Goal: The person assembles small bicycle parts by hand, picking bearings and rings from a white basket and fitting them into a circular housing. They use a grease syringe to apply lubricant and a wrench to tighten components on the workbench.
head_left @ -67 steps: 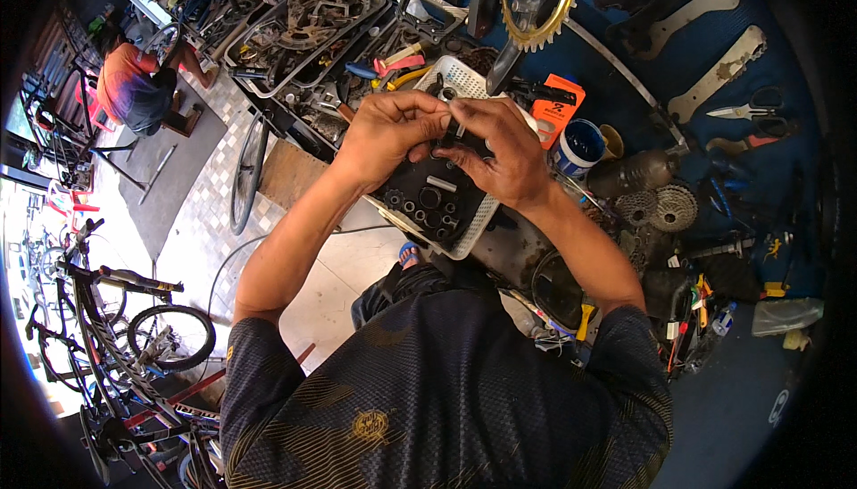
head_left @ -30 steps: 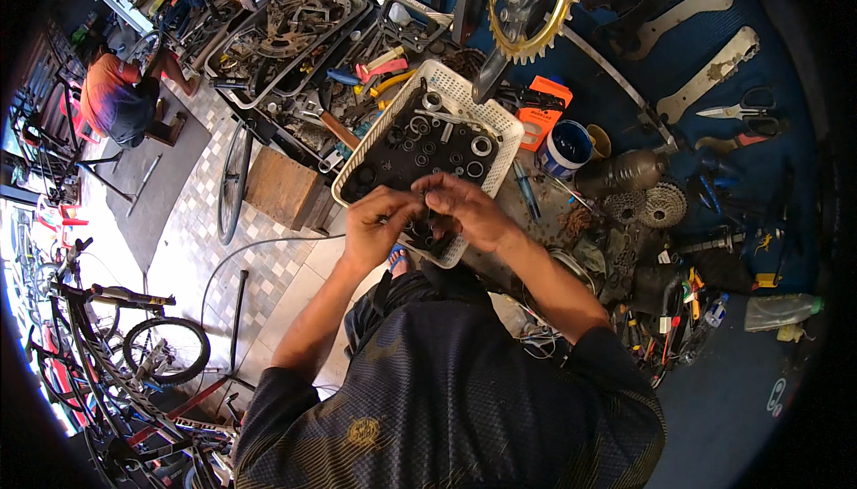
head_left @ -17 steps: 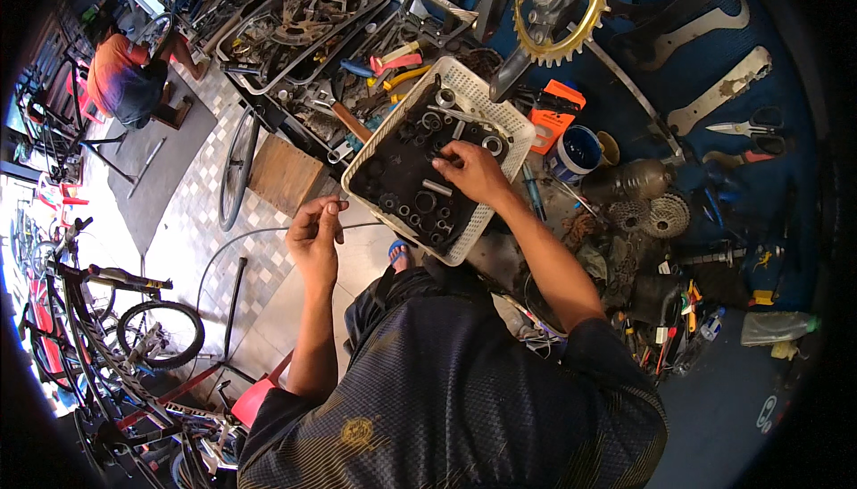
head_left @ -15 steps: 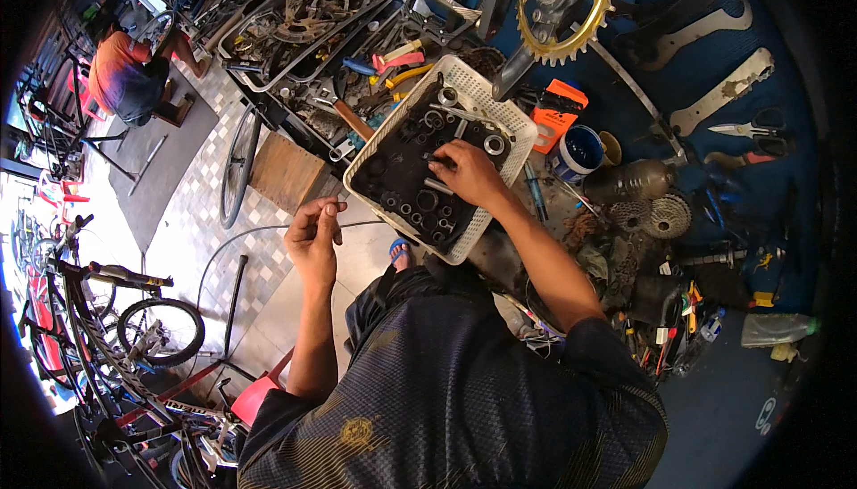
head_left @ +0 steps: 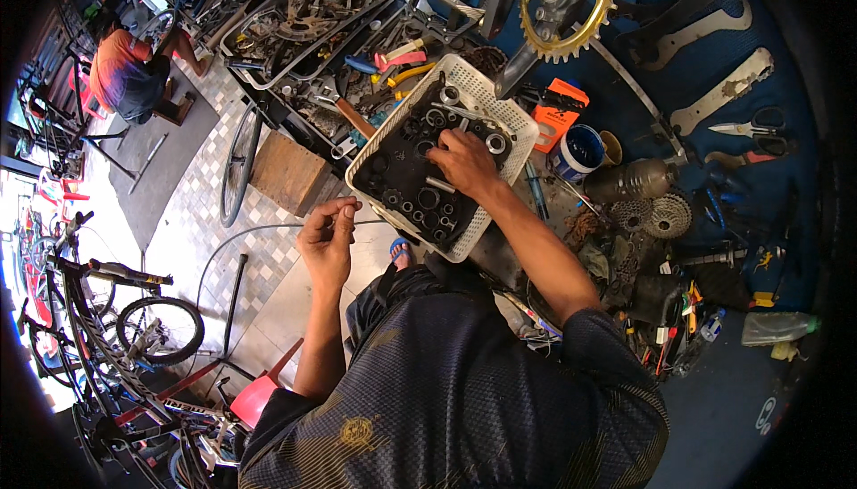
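A cream plastic basket (head_left: 489,89) lies tilted in front of me, its dark bottom strewn with metal rings and sockets. My right hand (head_left: 466,166) reaches into it, fingers curled down and closed among the parts; the fingertips hide whatever they pinch. Beside those fingers is a short shiny metal cylinder (head_left: 440,184), and farther right lies a thick round metal ring (head_left: 496,143). Just outside the basket's left corner I hold up my left hand (head_left: 327,237), thumb and fingers pressed together. Anything in that pinch is too small to make out.
A golden chainring (head_left: 536,43) on a crank overhangs the bench beyond the basket. An orange box (head_left: 561,114) and a blue-white tub (head_left: 580,150) stand to the right. A wooden block (head_left: 287,172) is at left. Bicycles (head_left: 134,337) crowd the lower left; a person (head_left: 129,74) sits farther off.
My left hand has shifted slightly right and up, nearer the basket. The right hand has moved a little farther into the basket, and the dark piece seen at its fingertips is now hidden.
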